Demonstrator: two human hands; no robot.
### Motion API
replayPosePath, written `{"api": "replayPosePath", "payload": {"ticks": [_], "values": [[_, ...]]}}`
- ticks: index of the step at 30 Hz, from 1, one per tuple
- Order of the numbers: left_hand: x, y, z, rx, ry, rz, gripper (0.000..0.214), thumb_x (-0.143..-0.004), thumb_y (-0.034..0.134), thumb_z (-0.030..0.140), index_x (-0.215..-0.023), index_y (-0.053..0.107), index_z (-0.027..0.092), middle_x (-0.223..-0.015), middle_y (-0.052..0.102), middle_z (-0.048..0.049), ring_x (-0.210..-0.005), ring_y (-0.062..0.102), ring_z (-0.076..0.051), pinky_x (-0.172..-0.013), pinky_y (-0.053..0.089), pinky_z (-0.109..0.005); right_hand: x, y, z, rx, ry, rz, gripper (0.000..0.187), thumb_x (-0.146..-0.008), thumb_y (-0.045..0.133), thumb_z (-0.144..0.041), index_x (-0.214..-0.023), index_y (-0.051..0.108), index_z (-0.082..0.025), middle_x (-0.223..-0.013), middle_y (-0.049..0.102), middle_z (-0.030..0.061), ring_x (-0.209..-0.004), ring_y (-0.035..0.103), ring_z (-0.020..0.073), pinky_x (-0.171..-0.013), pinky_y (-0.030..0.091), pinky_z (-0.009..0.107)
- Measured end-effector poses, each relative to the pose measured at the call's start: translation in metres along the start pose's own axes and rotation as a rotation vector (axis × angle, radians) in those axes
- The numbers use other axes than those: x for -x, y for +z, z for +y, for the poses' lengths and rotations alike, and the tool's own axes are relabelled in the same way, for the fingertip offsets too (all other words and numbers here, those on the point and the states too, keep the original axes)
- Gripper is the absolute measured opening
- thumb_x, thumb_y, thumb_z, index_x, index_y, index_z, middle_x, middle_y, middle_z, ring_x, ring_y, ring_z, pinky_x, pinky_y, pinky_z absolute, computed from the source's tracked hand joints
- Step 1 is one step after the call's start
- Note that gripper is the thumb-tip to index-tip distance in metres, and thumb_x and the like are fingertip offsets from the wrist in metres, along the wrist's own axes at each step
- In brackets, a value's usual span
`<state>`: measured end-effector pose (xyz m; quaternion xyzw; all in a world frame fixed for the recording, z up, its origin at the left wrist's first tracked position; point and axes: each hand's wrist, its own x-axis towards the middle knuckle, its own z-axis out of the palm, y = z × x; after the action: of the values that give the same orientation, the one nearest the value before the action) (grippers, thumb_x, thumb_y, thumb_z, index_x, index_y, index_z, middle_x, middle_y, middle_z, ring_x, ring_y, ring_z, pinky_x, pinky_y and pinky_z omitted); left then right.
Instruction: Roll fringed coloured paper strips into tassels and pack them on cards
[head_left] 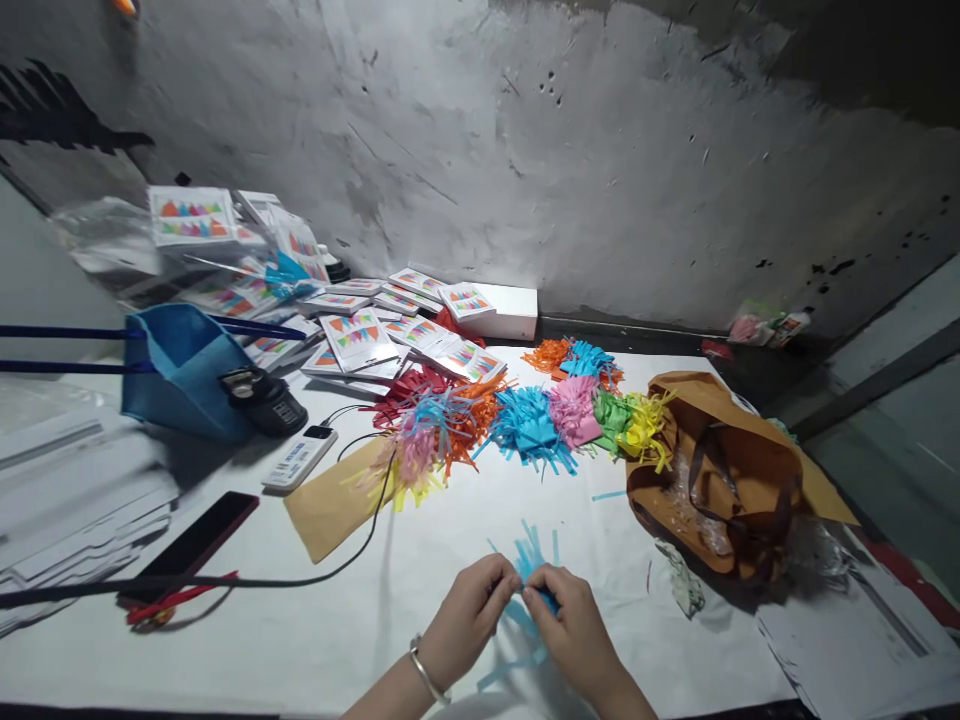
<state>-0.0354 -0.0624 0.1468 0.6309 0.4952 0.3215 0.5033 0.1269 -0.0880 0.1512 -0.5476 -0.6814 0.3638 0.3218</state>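
A light blue fringed paper tassel [531,548] is pinched between both hands near the front of the table, its strips fanning out ahead of and below the fingers. My left hand [480,605], with a silver bangle on the wrist, has thumb and forefinger pressed together on it. My right hand [566,615] grips it just beside, the fingers curled round a darker blue part. Farther off lie bunched tassels in blue [529,420], pink [576,410], green [613,420], yellow [649,425] and orange [480,415]. One loose blue strip [608,496] rests on the white tabletop [435,560].
Brown bag [720,480] stands open on the right, a crumpled wrapper [682,580] by it. On the left are a phone [199,545], a black cable [300,580], a white power bank [300,460], a blue bag [184,370] and piled printed packets [360,340]. A grey wall closes the back.
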Motion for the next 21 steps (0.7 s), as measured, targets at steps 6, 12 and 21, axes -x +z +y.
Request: {"api": "replayPosePath", "payload": {"ticks": [6, 12, 21], "values": [[-0.001, -0.003, 0.000, -0.023, 0.033, 0.012, 0.034, -0.088, 0.051, 0.044, -0.064, 0.057, 0.021, -0.056, 0.051, 0.0006, -0.059, 0.045, -0.016, -0.058, 0.034, -0.024, 0.000, 0.004, 0.003, -0.020, 0.026, 0.045, 0.013, -0.088, 0.054, -0.025, -0.078, 0.062, -0.021, -0.076, 0.065, -0.0005, -0.076, 0.058, 0.0167, -0.066, 0.039, 0.024], [0.000, 0.001, -0.002, 0.045, -0.008, 0.024, 0.035, -0.086, 0.052, 0.045, -0.064, 0.060, 0.019, -0.058, 0.052, 0.0008, -0.051, 0.044, -0.012, -0.051, 0.036, -0.023, 0.001, 0.008, 0.007, 0.008, 0.037, 0.053, 0.017, -0.089, 0.051, -0.026, -0.077, 0.062, -0.021, -0.073, 0.063, -0.0001, -0.072, 0.057, 0.0166, -0.062, 0.038, 0.024], [-0.005, 0.000, -0.018, 0.337, -0.182, -0.043, 0.035, -0.078, 0.063, 0.048, -0.067, 0.059, 0.015, -0.055, 0.050, 0.0031, -0.047, 0.049, -0.011, -0.044, 0.042, -0.021, 0.003, 0.011, 0.013, -0.018, 0.064, 0.106, 0.020, -0.089, 0.051, -0.028, -0.073, 0.059, -0.020, -0.069, 0.061, -0.0005, -0.070, 0.055, 0.0157, -0.062, 0.037, 0.024]]}}
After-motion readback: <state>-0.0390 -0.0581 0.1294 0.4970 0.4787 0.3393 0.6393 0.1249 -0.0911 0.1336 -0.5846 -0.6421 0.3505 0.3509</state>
